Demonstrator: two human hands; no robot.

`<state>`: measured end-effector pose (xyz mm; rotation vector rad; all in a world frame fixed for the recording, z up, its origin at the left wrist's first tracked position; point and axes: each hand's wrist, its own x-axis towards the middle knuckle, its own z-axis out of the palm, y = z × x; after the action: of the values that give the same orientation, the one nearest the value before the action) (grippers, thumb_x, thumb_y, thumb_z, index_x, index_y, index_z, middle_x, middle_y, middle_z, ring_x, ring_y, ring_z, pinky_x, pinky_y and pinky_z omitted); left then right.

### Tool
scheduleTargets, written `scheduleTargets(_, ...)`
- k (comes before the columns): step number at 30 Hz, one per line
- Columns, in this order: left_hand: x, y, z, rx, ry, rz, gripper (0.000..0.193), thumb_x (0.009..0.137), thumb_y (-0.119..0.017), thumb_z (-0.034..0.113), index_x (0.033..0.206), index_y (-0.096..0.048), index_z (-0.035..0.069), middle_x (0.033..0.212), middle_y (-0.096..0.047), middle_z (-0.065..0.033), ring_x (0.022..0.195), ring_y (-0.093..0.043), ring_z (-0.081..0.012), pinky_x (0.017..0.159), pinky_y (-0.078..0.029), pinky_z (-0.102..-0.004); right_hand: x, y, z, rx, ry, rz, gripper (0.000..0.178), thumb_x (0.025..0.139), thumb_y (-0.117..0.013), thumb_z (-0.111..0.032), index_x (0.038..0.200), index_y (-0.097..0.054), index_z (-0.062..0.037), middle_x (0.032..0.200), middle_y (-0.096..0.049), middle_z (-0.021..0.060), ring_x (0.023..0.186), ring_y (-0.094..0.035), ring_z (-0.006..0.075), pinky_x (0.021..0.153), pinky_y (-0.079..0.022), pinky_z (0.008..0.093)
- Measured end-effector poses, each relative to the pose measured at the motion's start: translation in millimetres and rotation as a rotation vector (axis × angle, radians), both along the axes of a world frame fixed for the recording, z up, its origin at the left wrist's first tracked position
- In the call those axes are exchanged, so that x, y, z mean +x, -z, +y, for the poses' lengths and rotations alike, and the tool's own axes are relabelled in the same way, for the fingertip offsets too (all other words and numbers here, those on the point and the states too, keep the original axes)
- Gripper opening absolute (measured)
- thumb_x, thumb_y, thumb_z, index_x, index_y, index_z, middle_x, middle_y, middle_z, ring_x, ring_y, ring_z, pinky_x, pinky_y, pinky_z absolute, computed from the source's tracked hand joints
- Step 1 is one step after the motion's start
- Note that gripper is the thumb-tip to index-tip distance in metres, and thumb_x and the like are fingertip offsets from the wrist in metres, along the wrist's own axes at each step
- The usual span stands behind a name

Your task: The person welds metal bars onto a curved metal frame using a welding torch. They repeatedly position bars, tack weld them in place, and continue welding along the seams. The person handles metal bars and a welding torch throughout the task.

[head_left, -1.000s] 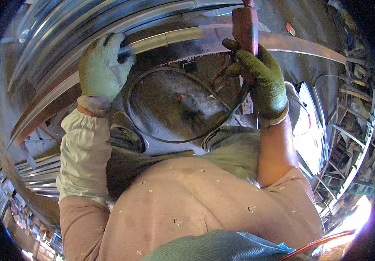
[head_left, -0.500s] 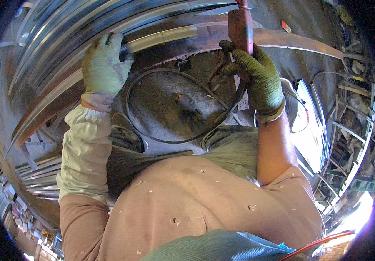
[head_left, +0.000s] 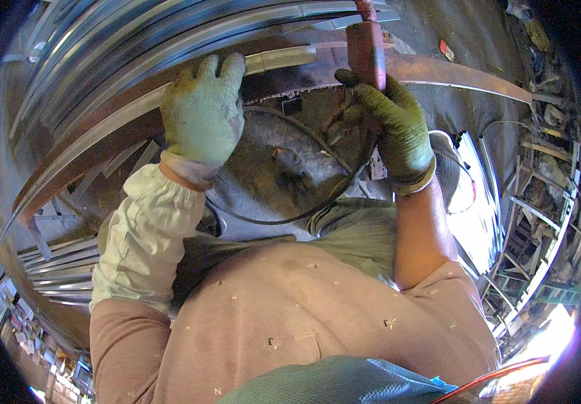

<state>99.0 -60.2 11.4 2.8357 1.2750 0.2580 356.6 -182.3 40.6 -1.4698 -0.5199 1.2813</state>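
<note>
Glossy bars (head_left: 189,39) lie beyond a rusty beam (head_left: 452,71), looped cable (head_left: 270,222) nearer. The right hand (head_left: 399,128) grips a blocky red tool (head_left: 366,50) over the beam; the left hand (head_left: 203,118) crosses a smooth strip (head_left: 280,58), its grip unclear.

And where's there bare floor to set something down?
Upper right, bare-looking floor lies between the rusty beam and the scrap heap, around a small red-and-white item. A smaller patch sits inside the dark cable loop, around a dim object I can't identify. Upper left is crowded with long metal strips.
</note>
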Motion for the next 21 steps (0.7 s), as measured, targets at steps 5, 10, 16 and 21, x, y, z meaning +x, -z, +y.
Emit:
scheduleTargets(5, 4, -6, -17, -0.033, 0.039, -0.029, 0.067, 0.089, -0.082, 0.023, 0.152, -0.062, 0.012, 0.149, -0.065, -0.0207, 0.119, -0.069, -0.0452, 0.096, -0.063, -0.0539, 1, 7, 9, 0.010, -0.082, 0.062, 0.041, 0.106, -0.076, -0.017, 0.140, -0.066, 0.0042, 0.106, -0.077, 0.0087, 0.091, -0.074, 0.0176, 0.080, -0.062, 0.0327)
scheduleTargets(10, 5, 0, -34, -0.081, 0.063, 0.106, 0.079, 0.097, -0.078, 0.038, 0.165, -0.053, 0.008, 0.165, -0.054, -0.0259, 0.139, -0.058, -0.0523, 0.114, -0.056, -0.0565, -8, 7, 17, -0.009, -0.049, 0.063, 0.037, 0.107, -0.074, -0.015, 0.138, -0.065, 0.0041, 0.105, -0.076, 0.0097, 0.089, -0.075, 0.0191, 0.080, -0.064, 0.0344)
scheduleTargets(16, 8, 13, -41, -0.090, 0.036, 0.135, 0.081, 0.103, -0.070, 0.049, 0.169, -0.050, 0.007, 0.177, -0.038, -0.0266, 0.147, -0.048, -0.0554, 0.123, -0.047, -0.0588, -7, 9, 21, -0.045, -0.059, 0.091, 0.038, 0.107, -0.073, -0.016, 0.139, -0.063, 0.0037, 0.105, -0.076, 0.0098, 0.091, -0.076, 0.0193, 0.080, -0.064, 0.0340)
scheduleTargets(21, 5, 23, -43, -0.062, 0.035, 0.065, 0.080, 0.102, -0.071, 0.049, 0.167, -0.051, 0.007, 0.176, -0.039, -0.0266, 0.147, -0.048, -0.0559, 0.123, -0.046, -0.0602, -5, 11, 23, -0.051, -0.078, 0.111, 0.037, 0.108, -0.073, -0.016, 0.138, -0.064, 0.0027, 0.104, -0.076, 0.0091, 0.088, -0.075, 0.0180, 0.076, -0.063, 0.0326)
